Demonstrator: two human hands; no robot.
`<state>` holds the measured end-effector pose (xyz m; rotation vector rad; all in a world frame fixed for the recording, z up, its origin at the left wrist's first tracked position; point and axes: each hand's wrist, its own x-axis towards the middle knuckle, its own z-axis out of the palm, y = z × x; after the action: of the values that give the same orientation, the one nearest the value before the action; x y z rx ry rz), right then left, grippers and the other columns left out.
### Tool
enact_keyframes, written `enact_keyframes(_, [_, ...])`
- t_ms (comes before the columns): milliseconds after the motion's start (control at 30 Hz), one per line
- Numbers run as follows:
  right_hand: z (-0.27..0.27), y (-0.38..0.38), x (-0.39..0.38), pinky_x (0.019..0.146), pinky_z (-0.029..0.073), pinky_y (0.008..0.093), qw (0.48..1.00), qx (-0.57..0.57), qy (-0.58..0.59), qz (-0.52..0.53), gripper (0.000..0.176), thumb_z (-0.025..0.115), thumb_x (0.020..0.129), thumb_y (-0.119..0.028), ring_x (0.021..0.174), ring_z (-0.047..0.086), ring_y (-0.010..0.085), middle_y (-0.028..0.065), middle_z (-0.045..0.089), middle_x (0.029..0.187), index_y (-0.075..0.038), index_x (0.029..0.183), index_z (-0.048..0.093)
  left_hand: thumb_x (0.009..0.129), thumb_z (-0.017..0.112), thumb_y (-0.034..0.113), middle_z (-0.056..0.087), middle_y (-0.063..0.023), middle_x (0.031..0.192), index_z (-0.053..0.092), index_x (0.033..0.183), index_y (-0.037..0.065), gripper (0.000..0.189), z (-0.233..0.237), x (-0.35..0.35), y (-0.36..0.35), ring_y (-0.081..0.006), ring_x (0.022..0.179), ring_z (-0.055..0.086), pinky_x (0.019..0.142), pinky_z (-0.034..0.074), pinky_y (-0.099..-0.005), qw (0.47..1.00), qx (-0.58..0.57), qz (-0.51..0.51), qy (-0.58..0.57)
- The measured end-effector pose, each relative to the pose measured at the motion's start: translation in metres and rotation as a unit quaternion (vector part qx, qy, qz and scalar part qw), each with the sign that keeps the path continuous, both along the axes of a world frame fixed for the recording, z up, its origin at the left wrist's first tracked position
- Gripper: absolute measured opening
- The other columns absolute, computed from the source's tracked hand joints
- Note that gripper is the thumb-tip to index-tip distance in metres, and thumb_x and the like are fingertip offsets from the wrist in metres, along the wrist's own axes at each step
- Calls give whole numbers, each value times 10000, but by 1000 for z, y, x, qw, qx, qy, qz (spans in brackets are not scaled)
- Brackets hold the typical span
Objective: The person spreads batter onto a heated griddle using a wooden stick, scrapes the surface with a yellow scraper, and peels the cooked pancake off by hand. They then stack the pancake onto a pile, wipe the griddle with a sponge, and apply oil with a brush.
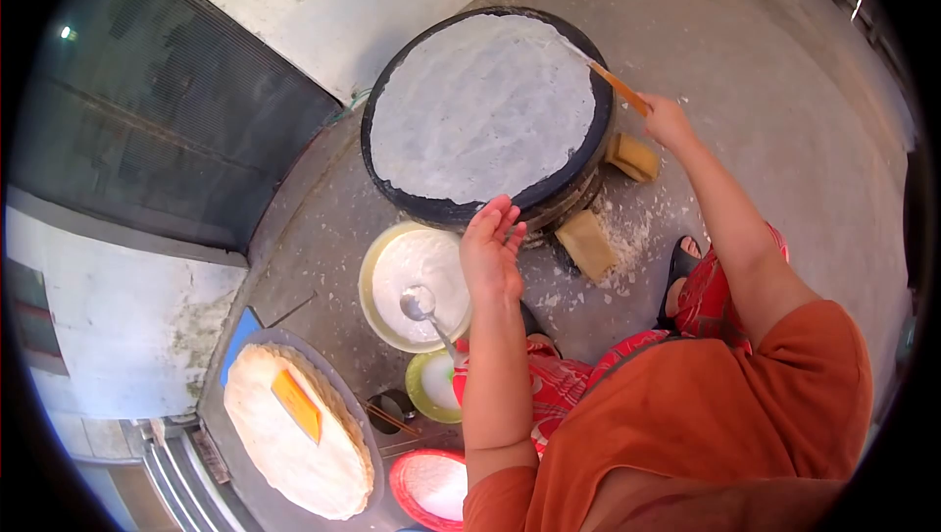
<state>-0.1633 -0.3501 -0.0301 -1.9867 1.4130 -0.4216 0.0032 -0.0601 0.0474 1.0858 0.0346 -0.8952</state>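
A thin, pale round of batter point(485, 110) covers most of a large black round griddle point(382, 174). My right hand point(668, 122) grips the wooden handle of a long spatula point(619, 88); its thin blade lies at the batter's far right edge. Near the griddle's front rim I hold my left hand point(493, 250) up, fingers spread and nothing in it. Below that hand stands a big bowl of white batter point(431, 262) with a metal ladle point(419, 304) resting in it.
At lower left, a stack of flatbreads point(294, 473) carries a yellow scraper point(296, 405). A green bowl point(417, 387) and a red basin point(400, 478) sit beside it. Yellow blocks point(586, 246) and scattered crumbs lie by the griddle's base. A white wall point(323, 2) rises behind.
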Motion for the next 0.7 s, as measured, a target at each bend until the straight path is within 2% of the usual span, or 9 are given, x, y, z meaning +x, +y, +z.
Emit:
enact_keyframes(33, [-6, 1, -2, 533, 467, 332, 996, -91, 1, 8, 375, 359, 847, -133, 564, 593, 231, 160, 608, 763, -185, 1194, 495, 792, 484, 108, 544, -112, 1025, 502, 1050, -12, 285, -1, 1, 1, -220, 929, 519, 786, 437, -347, 1000, 0, -1, -1])
enact_keyframes(67, [-12, 0, -5, 533, 467, 332, 996, -92, 1, 8, 375, 359, 847, -133, 564, 593, 231, 160, 608, 763, -185, 1194, 495, 791, 485, 109, 545, -111, 1024, 502, 1049, -12, 285, -2, 0, 1, -220, 928, 519, 786, 437, -347, 1000, 1, -3, -2])
enact_keyframes(133, [2, 15, -6, 797, 429, 383, 996, -77, 53, 0, 351, 393, 833, -161, 945, 536, 339, 167, 558, 1045, -210, 1155, 523, 791, 486, 109, 545, -111, 1024, 503, 1046, -11, 283, 0, -1, 1, -221, 926, 520, 786, 437, -348, 1000, -1, -5, -1])
enact_keyframes(267, [3, 25, 1, 789, 436, 378, 994, -55, 94, 2, 342, 397, 837, -173, 942, 545, 327, 149, 558, 1061, -213, 1149, 530, 790, 487, 107, 547, -112, 1030, 500, 1044, -8, 279, 2, -4, 0, -225, 925, 524, 790, 434, -351, 1000, 3, -12, 2])
enact_keyframes(467, [-4, 20, 36, 823, 425, 357, 996, -55, 44, 47, 335, 393, 843, -180, 988, 525, 310, 138, 544, 1094, -224, 1142, 535, 792, 483, 100, 546, -118, 1038, 490, 1046, -8, 277, 4, -9, 1, -229, 935, 523, 795, 432, -355, 1000, -6, -19, -3])
enact_keyframes(633, [-4, 13, 55, 839, 417, 345, 996, -38, 24, 79, 307, 421, 842, -147, 990, 533, 300, 140, 553, 1090, -159, 1120, 551, 792, 477, 96, 545, -119, 1039, 490, 1044, -10, 274, 2, -11, -1, -233, 934, 523, 795, 432, -356, 1000, -11, -21, -1])
enact_keyframes(700, [-10, 6, 59, 829, 421, 348, 995, -39, 33, 84, 317, 413, 839, -156, 988, 532, 301, 138, 553, 1086, -173, 1126, 547, 791, 476, 94, 545, -119, 1040, 491, 1044, -10, 274, 3, -12, -2, -235, 934, 522, 795, 432, -357, 1000, -12, -22, -2])
